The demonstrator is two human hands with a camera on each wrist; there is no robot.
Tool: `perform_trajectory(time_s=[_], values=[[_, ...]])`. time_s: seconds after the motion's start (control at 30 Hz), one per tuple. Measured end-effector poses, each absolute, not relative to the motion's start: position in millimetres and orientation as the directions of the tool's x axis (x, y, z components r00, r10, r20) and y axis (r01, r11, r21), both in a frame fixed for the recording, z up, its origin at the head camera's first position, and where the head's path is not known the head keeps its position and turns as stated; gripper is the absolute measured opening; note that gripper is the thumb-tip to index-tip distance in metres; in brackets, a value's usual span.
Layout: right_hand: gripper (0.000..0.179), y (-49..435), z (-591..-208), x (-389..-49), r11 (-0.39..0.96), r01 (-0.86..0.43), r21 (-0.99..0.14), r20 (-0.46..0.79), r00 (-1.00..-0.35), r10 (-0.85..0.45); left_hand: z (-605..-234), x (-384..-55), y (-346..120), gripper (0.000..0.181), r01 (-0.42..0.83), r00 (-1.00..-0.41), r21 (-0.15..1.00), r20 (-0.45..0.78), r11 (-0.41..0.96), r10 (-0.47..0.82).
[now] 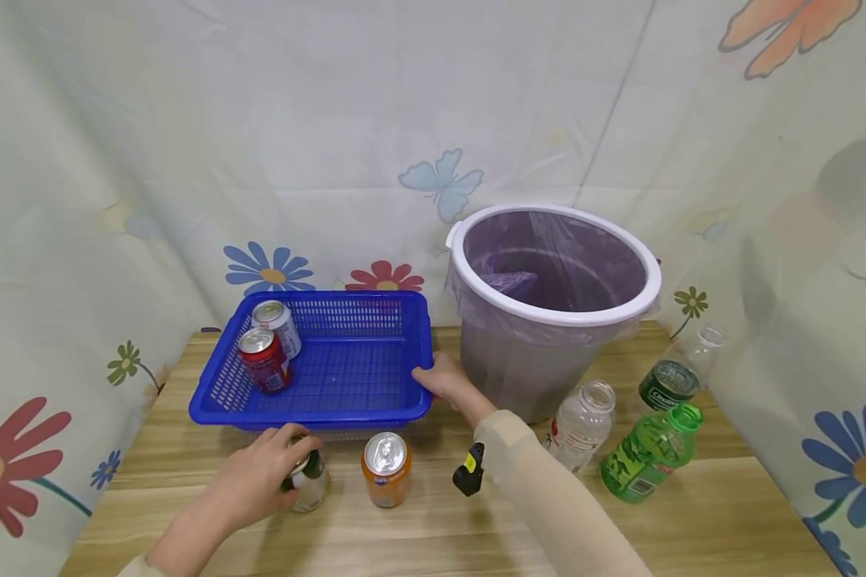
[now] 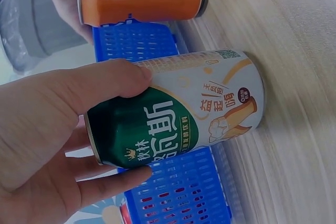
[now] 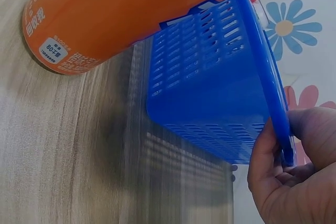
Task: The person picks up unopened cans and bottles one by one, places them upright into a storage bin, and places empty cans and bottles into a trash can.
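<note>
In the head view, my left hand (image 1: 256,474) grips a green and white drink can (image 1: 310,487) that stands on the table in front of the basket. The left wrist view shows thumb and fingers around the green upper part of this can (image 2: 210,103). My right hand (image 1: 449,381) holds the right rim of a blue plastic basket (image 1: 310,419); the right wrist view has the fingers curled over that rim (image 3: 275,106). Inside the basket, at its left end, are a red can (image 1: 265,365) and a white can (image 1: 281,328). An orange can (image 1: 387,479) stands between my hands.
Right of the basket stands a grey bin (image 1: 527,361) with a white rim and a plastic liner. Beside my right forearm are a clear bottle (image 1: 580,425), a green bottle (image 1: 649,453) and another clear bottle (image 1: 681,373). A flowered curtain (image 1: 375,120) closes off the back.
</note>
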State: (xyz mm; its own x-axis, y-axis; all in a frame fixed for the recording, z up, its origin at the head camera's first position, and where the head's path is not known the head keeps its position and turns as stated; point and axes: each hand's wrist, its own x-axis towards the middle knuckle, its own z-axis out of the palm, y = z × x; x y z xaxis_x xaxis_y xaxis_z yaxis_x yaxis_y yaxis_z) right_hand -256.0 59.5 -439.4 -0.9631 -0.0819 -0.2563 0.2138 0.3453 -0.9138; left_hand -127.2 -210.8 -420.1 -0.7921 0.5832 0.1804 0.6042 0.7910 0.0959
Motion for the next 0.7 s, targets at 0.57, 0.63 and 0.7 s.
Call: perform_trajectory(time_s=[0.57,0.63,0.7], values=[[0.029,58.1,-439.4,-254.5,0.365,0.218,-0.905,-0.258,-0.964,-0.062,-419.7,-133.4,-210.7,0.061,0.593,-0.805,0.099,0.084,0.799,0.587],[0.029,58.6,-439.3,-254.7,0.372,0.214,-0.903,-0.253,-0.966,-0.060,-419.8,-134.4,-210.8,0.061,0.600,-0.800,0.095,0.082,0.794,0.595],[0.029,59.1,-439.7,-255.1,0.372,0.216,-0.903,-0.254,-0.966,-0.056,-420.0,-135.4,-210.8,0.060,0.608,-0.794,0.095,0.081,0.788,0.603]])
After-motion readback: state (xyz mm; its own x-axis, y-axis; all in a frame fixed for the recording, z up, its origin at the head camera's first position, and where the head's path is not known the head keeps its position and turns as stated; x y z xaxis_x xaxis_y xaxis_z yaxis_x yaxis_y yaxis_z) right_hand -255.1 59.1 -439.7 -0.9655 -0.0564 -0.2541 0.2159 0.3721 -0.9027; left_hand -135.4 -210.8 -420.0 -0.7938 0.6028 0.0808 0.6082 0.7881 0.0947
